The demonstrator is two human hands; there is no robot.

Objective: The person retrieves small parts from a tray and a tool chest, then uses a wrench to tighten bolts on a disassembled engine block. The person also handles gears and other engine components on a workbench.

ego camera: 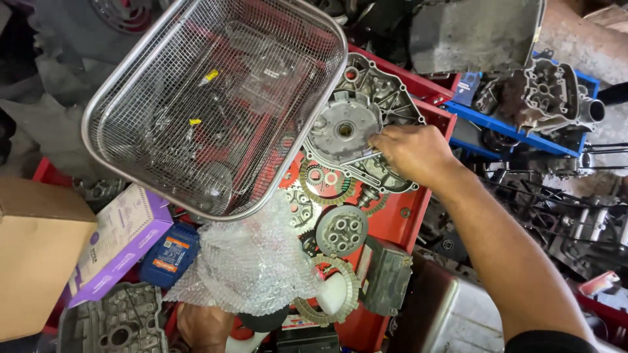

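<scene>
Overhead, the right hand [413, 151] rests on the grey engine cover [356, 124], fingers curled, seemingly pinching a thin metal tool [356, 157] at its nine o'clock. The left hand [204, 325], mostly hidden under bubble wrap [252, 261], shows no readable grasp.

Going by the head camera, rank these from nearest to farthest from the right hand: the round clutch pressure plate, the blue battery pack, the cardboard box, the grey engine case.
From the right hand:
1. Grey engine case, under its fingertips, just left.
2. Round clutch pressure plate, below and left, on the red tray.
3. Blue battery pack, lower left, beside the bubble wrap.
4. Cardboard box, far left edge.
</scene>
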